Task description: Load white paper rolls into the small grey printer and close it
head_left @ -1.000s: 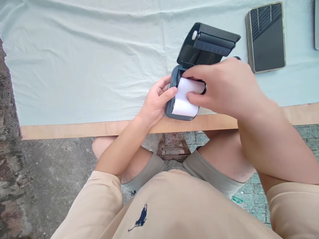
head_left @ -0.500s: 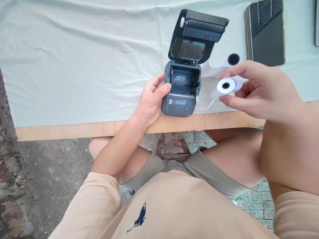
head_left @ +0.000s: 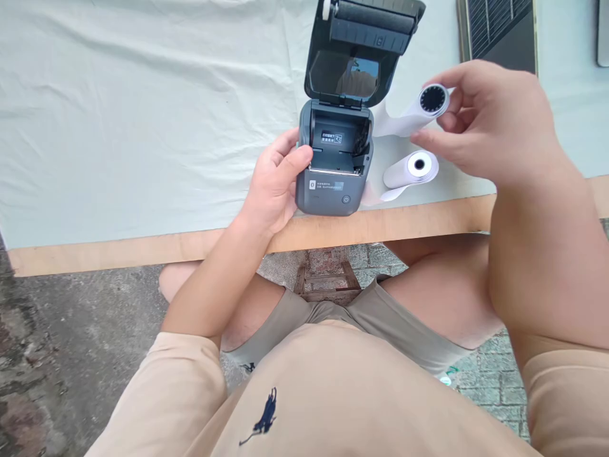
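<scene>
My left hand (head_left: 280,181) is closed around the left side of a dark grey label printer (head_left: 333,190), thumb on its upper edge. The printer's lid (head_left: 359,54) stands open, and its paper bay shows no roll inside. My right hand (head_left: 490,120) has thumb and fingers around a white paper roll with a black, toothed core (head_left: 432,99); a strip of its paper trails left toward the printer. Just below that hand lies a second white paper roll with a small dark core hole (head_left: 413,169), its loose end curling on the cloth.
A pale cloth (head_left: 143,127) covers the table, whose bare wooden edge (head_left: 214,244) runs along the front. A dark tablet-like device (head_left: 504,38) lies at the upper right, with a grey object (head_left: 603,32) at the far right edge. Below is a wooden stool (head_left: 328,282).
My right hand has let go of the roll with the small core hole, now lying on the cloth, and moved up to grip the black-cored roll. My left hand still holds the printer.
</scene>
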Action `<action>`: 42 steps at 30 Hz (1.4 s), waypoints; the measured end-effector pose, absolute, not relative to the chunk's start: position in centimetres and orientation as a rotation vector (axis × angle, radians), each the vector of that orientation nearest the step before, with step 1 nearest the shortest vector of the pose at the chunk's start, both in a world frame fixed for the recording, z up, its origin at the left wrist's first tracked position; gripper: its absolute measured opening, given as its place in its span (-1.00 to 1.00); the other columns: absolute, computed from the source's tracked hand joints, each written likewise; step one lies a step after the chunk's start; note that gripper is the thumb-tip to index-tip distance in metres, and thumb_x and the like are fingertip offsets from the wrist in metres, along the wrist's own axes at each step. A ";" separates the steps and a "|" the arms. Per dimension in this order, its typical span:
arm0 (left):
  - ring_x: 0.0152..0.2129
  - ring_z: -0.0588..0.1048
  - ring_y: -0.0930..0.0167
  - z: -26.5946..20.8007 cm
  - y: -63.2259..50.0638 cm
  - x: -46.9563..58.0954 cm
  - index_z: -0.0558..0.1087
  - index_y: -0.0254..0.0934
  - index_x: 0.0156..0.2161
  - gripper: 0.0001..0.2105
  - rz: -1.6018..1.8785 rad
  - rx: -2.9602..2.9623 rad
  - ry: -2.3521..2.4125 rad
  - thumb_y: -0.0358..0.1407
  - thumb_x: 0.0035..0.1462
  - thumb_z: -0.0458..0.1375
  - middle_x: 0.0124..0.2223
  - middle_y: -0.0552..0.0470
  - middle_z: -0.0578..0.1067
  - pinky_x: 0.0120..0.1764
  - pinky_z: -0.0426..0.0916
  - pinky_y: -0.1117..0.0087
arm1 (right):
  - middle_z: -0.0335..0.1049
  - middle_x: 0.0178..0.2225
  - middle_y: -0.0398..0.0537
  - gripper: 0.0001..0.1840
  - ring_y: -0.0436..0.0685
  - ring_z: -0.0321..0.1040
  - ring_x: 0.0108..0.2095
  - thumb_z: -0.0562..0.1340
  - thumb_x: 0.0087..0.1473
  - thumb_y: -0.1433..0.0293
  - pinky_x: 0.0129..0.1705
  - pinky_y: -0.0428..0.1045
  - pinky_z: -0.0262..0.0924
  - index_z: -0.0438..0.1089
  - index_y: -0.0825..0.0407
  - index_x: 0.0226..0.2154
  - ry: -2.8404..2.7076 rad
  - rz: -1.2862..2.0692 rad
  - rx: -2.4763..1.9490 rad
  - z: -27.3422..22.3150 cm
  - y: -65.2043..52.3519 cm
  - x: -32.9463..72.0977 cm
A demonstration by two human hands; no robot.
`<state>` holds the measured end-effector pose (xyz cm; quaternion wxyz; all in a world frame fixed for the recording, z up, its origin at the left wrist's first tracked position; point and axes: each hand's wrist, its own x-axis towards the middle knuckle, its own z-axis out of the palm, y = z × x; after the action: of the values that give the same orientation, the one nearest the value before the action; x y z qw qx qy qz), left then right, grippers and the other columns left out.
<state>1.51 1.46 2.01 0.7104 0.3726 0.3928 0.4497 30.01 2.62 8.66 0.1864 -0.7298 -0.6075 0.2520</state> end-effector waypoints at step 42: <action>0.50 0.43 -0.13 1.4 1.4 1.1 0.54 -0.12 0.15 -0.20 0.966 0.900 0.824 0.17 -0.14 0.63 0.21 -0.11 0.66 0.36 0.59 0.00 | 0.55 -0.32 -0.02 -0.66 0.35 0.46 0.09 0.23 0.36 0.07 0.19 0.31 0.20 0.47 -0.08 -0.34 -2.593 0.455 -1.553 10.2 1.2 21.6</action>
<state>1.07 1.37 1.38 0.7124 0.4058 0.3716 0.4356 21.63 1.21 10.24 0.0425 -0.5077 -0.8476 0.1486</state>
